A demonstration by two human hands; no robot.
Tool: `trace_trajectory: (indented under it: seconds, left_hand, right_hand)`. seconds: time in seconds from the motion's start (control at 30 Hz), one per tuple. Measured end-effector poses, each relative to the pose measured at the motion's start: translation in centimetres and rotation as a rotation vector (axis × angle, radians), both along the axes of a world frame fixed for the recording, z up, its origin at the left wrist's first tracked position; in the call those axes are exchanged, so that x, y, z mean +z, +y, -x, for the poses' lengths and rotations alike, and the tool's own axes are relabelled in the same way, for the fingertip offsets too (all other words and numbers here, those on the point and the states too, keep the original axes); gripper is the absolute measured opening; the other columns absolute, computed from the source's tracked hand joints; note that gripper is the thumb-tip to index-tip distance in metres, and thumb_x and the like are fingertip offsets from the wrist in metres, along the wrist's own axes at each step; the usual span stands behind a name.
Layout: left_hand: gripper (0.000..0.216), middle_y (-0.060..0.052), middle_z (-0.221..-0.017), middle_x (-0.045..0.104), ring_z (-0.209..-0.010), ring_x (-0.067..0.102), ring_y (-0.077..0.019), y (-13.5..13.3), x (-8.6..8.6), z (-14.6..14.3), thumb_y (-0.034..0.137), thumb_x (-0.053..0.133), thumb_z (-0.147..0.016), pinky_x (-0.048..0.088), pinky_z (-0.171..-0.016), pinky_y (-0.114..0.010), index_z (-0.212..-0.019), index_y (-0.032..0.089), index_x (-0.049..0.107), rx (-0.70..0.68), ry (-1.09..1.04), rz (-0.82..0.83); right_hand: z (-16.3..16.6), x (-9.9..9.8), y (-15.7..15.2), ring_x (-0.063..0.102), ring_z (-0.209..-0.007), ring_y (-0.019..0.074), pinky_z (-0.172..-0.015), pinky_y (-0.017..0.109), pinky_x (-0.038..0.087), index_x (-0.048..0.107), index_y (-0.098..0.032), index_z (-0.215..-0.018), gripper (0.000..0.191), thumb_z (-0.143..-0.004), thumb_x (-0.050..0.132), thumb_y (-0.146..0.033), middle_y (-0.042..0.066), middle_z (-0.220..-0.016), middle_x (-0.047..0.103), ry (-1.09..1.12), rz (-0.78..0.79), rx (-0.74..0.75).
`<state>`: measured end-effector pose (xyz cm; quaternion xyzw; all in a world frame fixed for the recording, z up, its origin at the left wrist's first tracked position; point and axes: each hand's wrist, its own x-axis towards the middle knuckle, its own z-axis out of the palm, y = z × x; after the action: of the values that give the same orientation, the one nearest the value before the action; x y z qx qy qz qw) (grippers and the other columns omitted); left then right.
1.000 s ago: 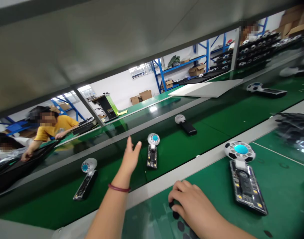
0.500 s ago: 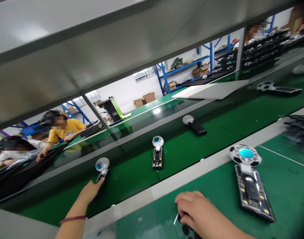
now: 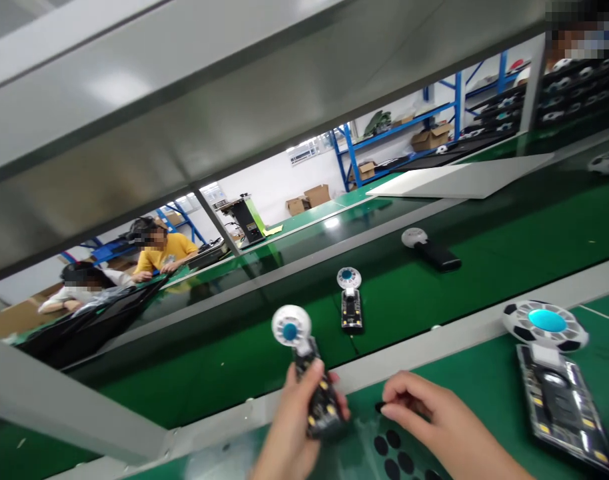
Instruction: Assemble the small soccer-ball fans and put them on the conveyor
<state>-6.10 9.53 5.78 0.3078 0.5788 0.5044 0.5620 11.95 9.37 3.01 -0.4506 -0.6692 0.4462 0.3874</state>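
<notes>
My left hand (image 3: 304, 407) grips a gadget with a round white head, blue centre and dark see-through body (image 3: 326, 407), tilted above the near edge of the belt. Just right of it, my right hand (image 3: 424, 407) pinches a small black disc (image 3: 380, 407) between thumb and fingertips. Under that hand lies a clear sheet (image 3: 369, 443) bearing several black dots (image 3: 405, 461). To the right, on the green worktop, rests a similar gadget (image 3: 559, 387) with black-and-white football-style patches on its head. The palm side of my left hand is partly hidden behind the body it holds.
On the green belt (image 3: 514, 247) lie a see-through gadget (image 3: 351, 308) and one with a plain black body (image 3: 437, 257). A grey post (image 3: 79, 393) stands at the left, under an overhead metal panel (image 3: 234, 120). Two people work across the line, a third at far right.
My left hand has lifted the gadget off the belt and brought it nearer and to the right. My right hand has raised a black disc from the dotted sheet. The view has shifted left.
</notes>
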Motion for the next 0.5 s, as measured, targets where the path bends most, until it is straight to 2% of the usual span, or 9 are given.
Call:
trace_trajectory:
  seconds: [0.1,0.17,0.27,0.37,0.5]
  left_hand:
    - [0.082,0.002,-0.058,0.061,-0.042,0.057,-0.0158,-2.8,-2.4,-3.5,0.032,0.069,-0.062,0.047,-0.045,-0.028,-0.123,0.021,0.015,-0.133,-0.063,0.028]
    - [0.102,0.002,-0.059,0.063,-0.042,0.058,-0.016,-3.8,-3.9,-4.2,0.028,0.072,-0.057,0.048,-0.047,-0.028,-0.13,0.019,0.002,-0.189,-0.038,0.037]
    - [0.106,-0.002,-0.072,0.066,-0.05,0.062,-0.0179,-4.2,-5.3,-4.4,0.028,0.074,-0.054,0.05,-0.052,-0.03,-0.134,0.02,0.004,-0.172,0.016,0.034]
    - [0.101,-0.007,-0.085,0.067,-0.063,0.065,-0.021,-4.1,-5.6,-4.5,0.027,0.072,-0.054,0.051,-0.059,-0.03,-0.134,0.019,0.011,-0.149,0.078,0.021]
    - [0.098,-0.012,-0.1,0.065,-0.078,0.065,-0.024,-4.5,-5.3,-4.9,0.016,0.069,-0.052,0.05,-0.07,-0.032,-0.134,0.016,0.016,-0.138,0.173,-0.031]
  right_hand:
    - [-0.2,1.0,-0.3,0.055,-0.065,0.016,-0.061,0.023,0.043,0.053,-0.023,-0.067,0.007,-0.074,0.052,-0.023,-0.003,-0.066,0.057,0.075,0.034,-0.025]
    - [-0.2,1.5,-0.5,0.056,-0.068,0.0163,-0.064,0.024,0.043,0.055,-0.023,-0.067,0.007,-0.073,0.052,-0.021,-0.003,-0.068,0.058,0.08,0.056,-0.017]
    - [0.0,2.0,-0.9,0.057,-0.072,0.0161,-0.066,0.024,0.043,0.058,-0.023,-0.068,0.011,-0.073,0.052,-0.016,-0.002,-0.074,0.06,0.034,0.036,0.039]
    - [0.6,2.1,-1.2,0.057,-0.072,0.0157,-0.065,0.023,0.043,0.06,-0.023,-0.066,0.014,-0.072,0.051,-0.013,-0.002,-0.075,0.06,0.008,0.017,0.081]
    - [1.2,2.5,-1.0,0.057,-0.068,0.0169,-0.062,0.026,0.044,0.058,-0.021,-0.067,0.007,-0.07,0.051,-0.022,-0.001,-0.069,0.059,0.199,0.242,0.009]
